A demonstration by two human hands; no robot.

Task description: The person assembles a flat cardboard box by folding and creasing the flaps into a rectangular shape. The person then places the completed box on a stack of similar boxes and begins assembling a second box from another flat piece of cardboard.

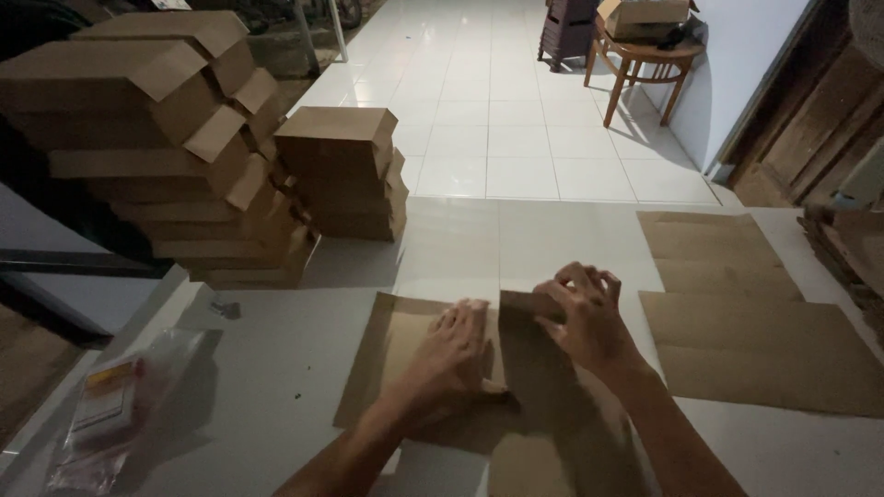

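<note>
A flat brown cardboard box blank (387, 354) lies on the white table (276, 368) in front of me. My left hand (456, 345) presses flat on its left panel, fingers spread. My right hand (585, 317) grips the raised right flap (525, 304) of the same blank, fingers curled over its top edge. The lower part of the blank is hidden under my forearms.
Stacks of folded brown boxes (184, 147) stand at the table's far left, a smaller stack (345, 170) beside them. Flat cardboard sheets (737, 313) lie at the right. A clear plastic bag (120, 405) lies near left. A wooden stool (645, 60) stands on the tiled floor beyond.
</note>
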